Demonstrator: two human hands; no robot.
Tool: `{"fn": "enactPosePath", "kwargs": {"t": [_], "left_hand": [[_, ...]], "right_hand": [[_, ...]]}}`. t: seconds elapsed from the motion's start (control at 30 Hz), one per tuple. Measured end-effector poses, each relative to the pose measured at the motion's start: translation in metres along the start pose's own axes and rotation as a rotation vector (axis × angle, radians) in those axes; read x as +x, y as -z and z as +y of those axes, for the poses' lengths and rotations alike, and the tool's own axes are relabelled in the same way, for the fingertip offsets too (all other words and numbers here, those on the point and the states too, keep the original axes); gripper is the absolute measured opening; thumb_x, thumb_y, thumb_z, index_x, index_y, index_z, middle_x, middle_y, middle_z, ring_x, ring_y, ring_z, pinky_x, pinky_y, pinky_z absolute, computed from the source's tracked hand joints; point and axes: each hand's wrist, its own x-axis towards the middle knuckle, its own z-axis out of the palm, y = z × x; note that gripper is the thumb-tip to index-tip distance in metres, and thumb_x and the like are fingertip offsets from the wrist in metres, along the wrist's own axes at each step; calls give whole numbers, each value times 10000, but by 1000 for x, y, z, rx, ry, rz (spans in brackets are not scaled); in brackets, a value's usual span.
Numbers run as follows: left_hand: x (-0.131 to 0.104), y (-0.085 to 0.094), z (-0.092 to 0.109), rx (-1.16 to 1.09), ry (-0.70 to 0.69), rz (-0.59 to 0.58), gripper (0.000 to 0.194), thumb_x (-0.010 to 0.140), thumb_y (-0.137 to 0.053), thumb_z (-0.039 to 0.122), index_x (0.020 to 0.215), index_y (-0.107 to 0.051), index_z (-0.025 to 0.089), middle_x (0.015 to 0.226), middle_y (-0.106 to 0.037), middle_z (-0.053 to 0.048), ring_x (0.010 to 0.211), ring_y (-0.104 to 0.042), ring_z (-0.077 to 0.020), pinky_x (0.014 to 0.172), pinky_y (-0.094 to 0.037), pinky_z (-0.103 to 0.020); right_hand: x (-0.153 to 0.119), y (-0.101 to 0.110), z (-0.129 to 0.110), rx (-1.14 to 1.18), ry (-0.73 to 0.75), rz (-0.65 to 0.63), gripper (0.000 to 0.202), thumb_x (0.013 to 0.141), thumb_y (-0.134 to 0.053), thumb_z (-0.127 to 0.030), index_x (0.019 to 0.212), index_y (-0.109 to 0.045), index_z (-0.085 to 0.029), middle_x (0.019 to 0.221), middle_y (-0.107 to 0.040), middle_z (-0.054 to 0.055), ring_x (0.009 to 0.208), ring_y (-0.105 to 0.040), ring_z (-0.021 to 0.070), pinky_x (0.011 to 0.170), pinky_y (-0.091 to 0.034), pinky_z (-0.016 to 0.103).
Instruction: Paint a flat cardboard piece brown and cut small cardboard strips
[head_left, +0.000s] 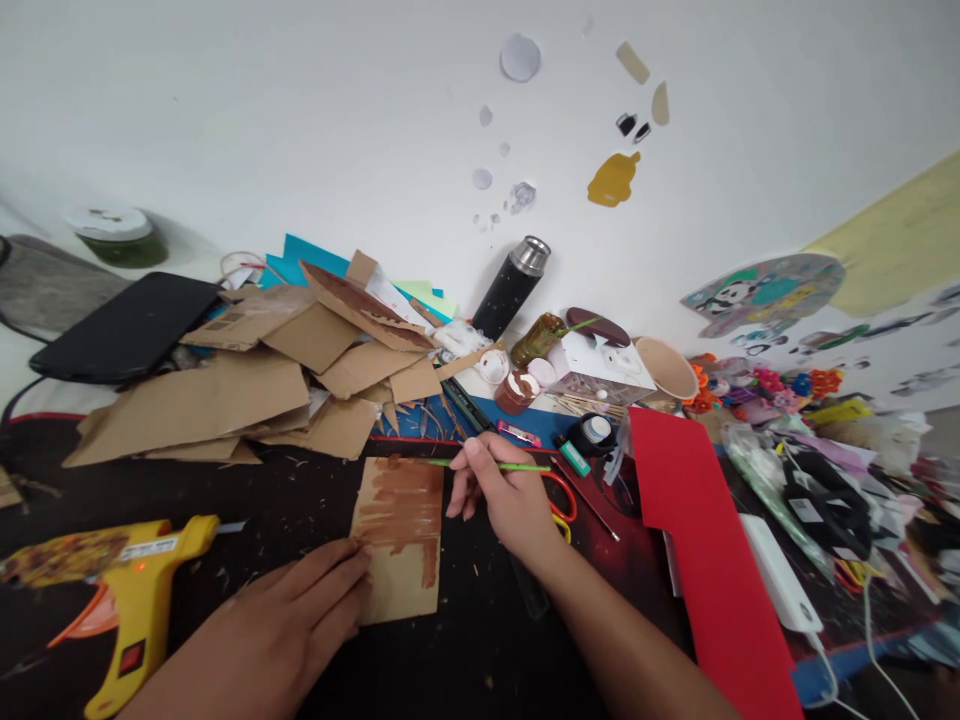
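A rectangular cardboard piece (405,585) lies on the dark table, its upper part streaked with brown paint. My right hand (506,490) pinches a thin green brush (525,467), whose tip points left to the painted top of the cardboard. My left hand (300,610) lies flat with fingers extended, the fingertips touching the cardboard's left edge. An open jar of brown paint (516,393) stands behind the right hand. Red-handled scissors (562,498) lie partly hidden just right of that hand.
At the left lies a yellow glue gun (146,590). Cardboard scraps (217,395) are heaped behind, beside a black laptop-like item (127,325). A black thermos (514,285) leans near the wall. Red sheet (705,530), white power strip (780,575) and craft items fill the right.
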Motion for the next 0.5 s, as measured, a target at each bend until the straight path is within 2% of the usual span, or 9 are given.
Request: {"fn": "enactPosePath", "kwargs": {"t": [0.2, 0.37, 0.5], "left_hand": [[10, 8, 6, 118, -39, 42, 555, 955, -478, 44, 1319, -840, 257, 1335, -884, -42, 1232, -832, -237, 1006, -674, -324], [9, 9, 6, 84, -30, 63, 561, 947, -498, 44, 1347, -829, 258, 1369, -871, -55, 1268, -813, -239, 1044, -656, -338], [11, 10, 8, 94, -33, 61, 592, 913, -492, 18, 1337, -830, 253, 1349, -878, -52, 1247, -820, -234, 1041, -655, -331]], "right_hand": [[5, -10, 0, 15, 1, -27, 597, 1036, -670, -788, 904, -674, -206, 603, -684, -24, 503, -713, 148, 456, -485, 200], [7, -13, -1, 24, 14, -19, 594, 1042, -667, -786, 908, -678, -207, 611, -695, -19, 512, -714, 145, 469, -493, 202], [7, -20, 0, 19, 8, -63, 585, 1055, -654, -774, 919, -696, -206, 614, -698, -19, 507, -701, 141, 472, -497, 206]]}}
